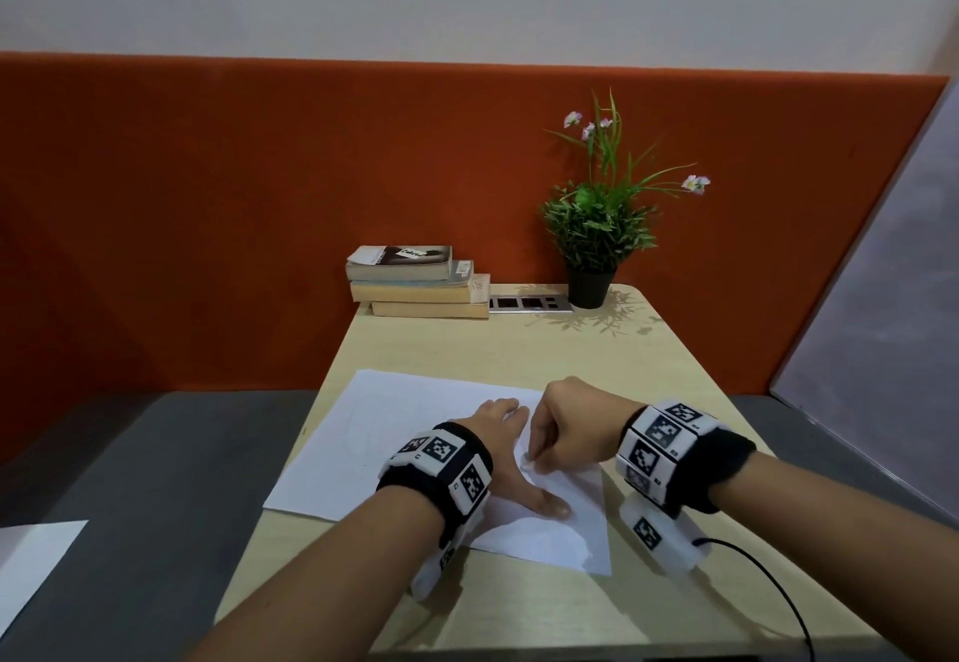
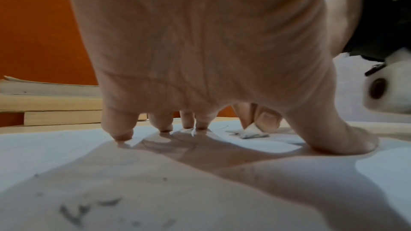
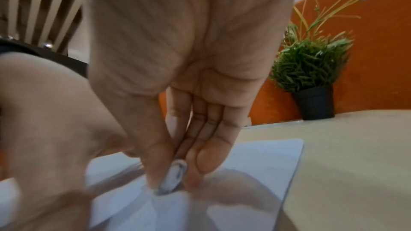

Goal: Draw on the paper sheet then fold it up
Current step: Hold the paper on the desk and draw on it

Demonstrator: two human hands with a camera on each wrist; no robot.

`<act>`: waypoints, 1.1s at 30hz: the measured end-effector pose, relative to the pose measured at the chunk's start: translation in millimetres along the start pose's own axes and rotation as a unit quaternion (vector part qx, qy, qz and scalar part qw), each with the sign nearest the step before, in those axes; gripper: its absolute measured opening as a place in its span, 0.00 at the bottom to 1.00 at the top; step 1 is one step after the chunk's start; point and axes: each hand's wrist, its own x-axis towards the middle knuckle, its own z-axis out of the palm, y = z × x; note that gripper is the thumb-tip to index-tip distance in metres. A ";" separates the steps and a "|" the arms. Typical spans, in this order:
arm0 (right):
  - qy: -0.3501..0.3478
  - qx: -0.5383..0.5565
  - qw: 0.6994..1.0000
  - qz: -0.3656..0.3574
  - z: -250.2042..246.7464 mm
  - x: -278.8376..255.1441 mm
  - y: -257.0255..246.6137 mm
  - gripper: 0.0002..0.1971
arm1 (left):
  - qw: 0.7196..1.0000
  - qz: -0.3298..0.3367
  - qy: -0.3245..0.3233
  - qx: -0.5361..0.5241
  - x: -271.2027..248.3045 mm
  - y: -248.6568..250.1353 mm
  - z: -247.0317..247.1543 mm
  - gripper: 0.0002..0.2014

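A white paper sheet [image 1: 363, 448] lies flat on the light wooden table [image 1: 519, 345], with a faint pencil drawing on its left half. My left hand [image 1: 503, 448] presses on the sheet with straight, spread fingers [image 2: 120, 129] and thumb. My right hand [image 1: 565, 428] pinches a small white eraser [image 1: 526, 464] between thumb and fingers, its smudged tip on the paper just right of my left hand. The eraser [image 2: 252, 130] shows beyond my left palm, and the right wrist view has the eraser [image 3: 174, 176] touching the paper [image 3: 266, 157]. Grey marks [image 2: 75, 213] dot the sheet near my left wrist.
A stack of books [image 1: 420, 282], a socket panel [image 1: 529, 304] and a potted plant [image 1: 591, 287] stand at the table's far end against an orange partition. Another white sheet [image 1: 31, 568] lies on the grey surface at the left. A black cable [image 1: 768, 583] trails from my right wrist.
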 end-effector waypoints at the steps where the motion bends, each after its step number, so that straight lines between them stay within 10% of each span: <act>1: 0.014 -0.012 1.000 0.003 -1.6 4.3 1.0 0.04 | 1.000 0.000 -0.001 0.001 0.4 0.1 -0.1 0.60; 33: 0.067 -0.037 0.997 0.028 -14.1 4.7 11.8 0.07 | 1.000 -0.011 -0.002 0.017 5.0 1.1 0.4 0.64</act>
